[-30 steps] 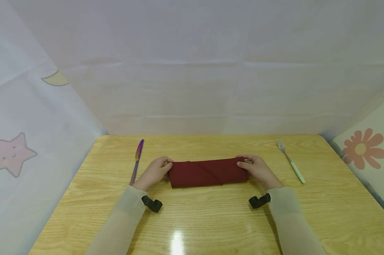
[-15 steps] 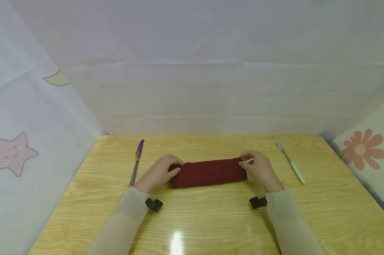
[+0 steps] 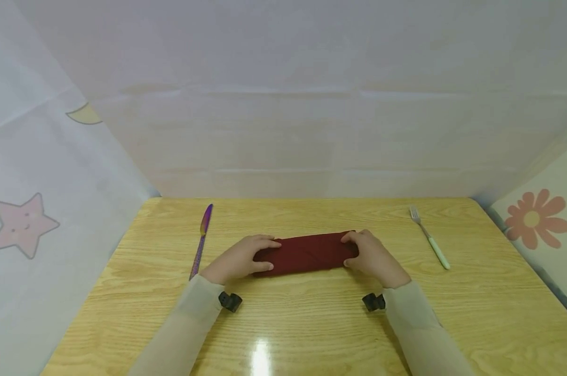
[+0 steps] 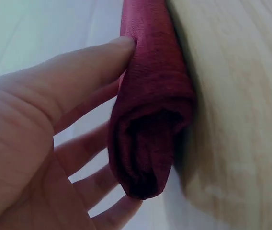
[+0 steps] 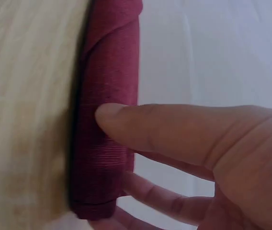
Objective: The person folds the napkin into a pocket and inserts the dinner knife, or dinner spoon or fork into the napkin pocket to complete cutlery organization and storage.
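Observation:
A dark red cloth napkin, rolled into a flat, long bundle, lies crosswise on the table. My left hand holds its left end, thumb on the near side and fingers over the far side. The left wrist view shows the open end of the roll with its layers of cloth. At the opposite end, my right hand grips the bundle, its thumb pressed on the near face. In the right wrist view a slanting fold edge crosses the cloth. Some fingertips are hidden behind the roll.
A purple table knife lies left of the left hand, close to the left wrist. To the right is a fork with a pale green handle. The wooden table ends at a pale fabric backdrop.
Both hands have slid inward from the napkin's end edges. Their thumbs have moved down to its near side. The knife and fork stay where they were.

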A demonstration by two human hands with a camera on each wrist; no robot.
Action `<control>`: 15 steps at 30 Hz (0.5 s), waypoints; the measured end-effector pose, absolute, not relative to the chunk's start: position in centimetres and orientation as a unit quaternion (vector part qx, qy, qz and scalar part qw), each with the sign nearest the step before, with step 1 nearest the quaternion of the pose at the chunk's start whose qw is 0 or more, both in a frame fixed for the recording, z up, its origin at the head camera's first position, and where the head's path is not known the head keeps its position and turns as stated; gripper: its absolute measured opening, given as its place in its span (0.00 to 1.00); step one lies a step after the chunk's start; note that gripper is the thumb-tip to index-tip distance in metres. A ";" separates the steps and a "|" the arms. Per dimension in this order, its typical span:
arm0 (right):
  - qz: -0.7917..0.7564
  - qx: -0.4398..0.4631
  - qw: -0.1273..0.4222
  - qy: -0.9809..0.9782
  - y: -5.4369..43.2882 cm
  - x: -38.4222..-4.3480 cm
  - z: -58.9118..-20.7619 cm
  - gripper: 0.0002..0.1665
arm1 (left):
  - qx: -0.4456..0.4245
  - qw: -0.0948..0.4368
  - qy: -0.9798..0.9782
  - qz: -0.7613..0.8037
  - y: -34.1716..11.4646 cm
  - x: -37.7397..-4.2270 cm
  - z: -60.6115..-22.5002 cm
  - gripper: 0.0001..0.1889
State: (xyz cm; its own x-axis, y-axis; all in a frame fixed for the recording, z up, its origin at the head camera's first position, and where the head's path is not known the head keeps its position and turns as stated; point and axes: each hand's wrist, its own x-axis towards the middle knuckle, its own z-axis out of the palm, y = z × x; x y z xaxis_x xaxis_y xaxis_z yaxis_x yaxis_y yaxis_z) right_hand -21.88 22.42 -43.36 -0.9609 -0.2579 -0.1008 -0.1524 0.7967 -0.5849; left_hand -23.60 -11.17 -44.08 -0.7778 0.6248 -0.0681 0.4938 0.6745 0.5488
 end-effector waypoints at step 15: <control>-0.276 -0.166 0.055 0.945 22.4 -22.7 -45.2 0.29 | 0.284 0.144 0.931 0.179 -9.4 -22.1 -43.9 0.28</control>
